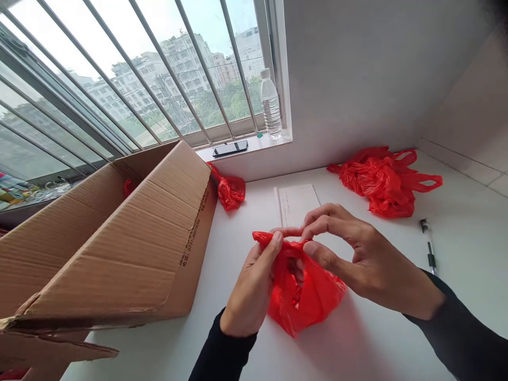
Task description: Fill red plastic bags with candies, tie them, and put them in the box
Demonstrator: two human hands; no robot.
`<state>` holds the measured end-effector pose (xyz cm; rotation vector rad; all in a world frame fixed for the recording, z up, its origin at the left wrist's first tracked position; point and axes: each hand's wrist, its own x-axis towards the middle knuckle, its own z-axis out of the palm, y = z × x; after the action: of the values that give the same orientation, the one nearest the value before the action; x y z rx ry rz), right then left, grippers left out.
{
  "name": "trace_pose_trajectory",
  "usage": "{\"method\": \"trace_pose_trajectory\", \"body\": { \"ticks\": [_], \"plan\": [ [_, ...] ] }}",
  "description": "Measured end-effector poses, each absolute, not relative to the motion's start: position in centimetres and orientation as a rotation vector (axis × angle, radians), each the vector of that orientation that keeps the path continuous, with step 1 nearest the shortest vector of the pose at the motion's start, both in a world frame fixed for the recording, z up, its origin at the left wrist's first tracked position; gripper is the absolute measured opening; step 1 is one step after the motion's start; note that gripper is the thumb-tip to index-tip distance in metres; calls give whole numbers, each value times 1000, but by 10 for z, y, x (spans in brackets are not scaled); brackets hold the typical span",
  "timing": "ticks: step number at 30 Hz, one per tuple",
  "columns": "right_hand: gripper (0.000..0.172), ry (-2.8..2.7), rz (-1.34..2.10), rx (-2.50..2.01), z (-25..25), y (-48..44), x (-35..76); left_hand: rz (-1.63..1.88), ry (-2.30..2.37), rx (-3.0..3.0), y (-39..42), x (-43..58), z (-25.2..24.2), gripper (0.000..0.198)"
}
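A red plastic bag (317,296) hangs between my two hands, just over the white table. My left hand (254,286) grips its upper left part, with the thumb pressed on the gathered plastic and some fingers showing through the gap in the bag. My right hand (349,248) pinches the top edge on the other side between thumb and fingertips. Folds of the bag hide what, if anything, lies inside it.
An open cardboard box (159,233) stands at the left. Beyond my hands are a small red bag bundle (230,193), a notebook (297,201), a red bag heap (381,180) and a pen (429,246). A phone (230,148) and a plastic bottle (271,106) rest on the windowsill.
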<state>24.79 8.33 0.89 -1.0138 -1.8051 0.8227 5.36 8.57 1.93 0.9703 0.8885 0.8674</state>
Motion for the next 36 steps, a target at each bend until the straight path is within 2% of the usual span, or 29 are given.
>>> {"method": "trace_pose_trajectory", "body": {
  "ticks": [5,9,12,14,21,29,32,36],
  "plan": [
    [14,-1824,972,-953,0,93,245,787,884,1192,90,45,21,19],
    [30,-1799,1210,-899,-8,105,237,797,970,1482,86,38,20,5],
    [34,-1790,1303,-962,-10,109,235,842,1097,1899,82,34,14,32],
    [33,-1806,1321,-1006,-13,111,235,909,1135,2122,81,34,7,40],
    [27,-1916,1643,-769,-29,121,240,1229,993,2334,85,35,-17,38],
    [17,-1868,1267,-1040,-18,122,242,1113,1123,2333,79,18,-30,57],
    [15,-1869,1149,-1168,-19,129,247,1134,1245,2330,67,8,-40,57],
    [17,-1795,1230,-1349,-36,151,257,1136,1349,2283,39,-5,-60,51]
  ]
}}
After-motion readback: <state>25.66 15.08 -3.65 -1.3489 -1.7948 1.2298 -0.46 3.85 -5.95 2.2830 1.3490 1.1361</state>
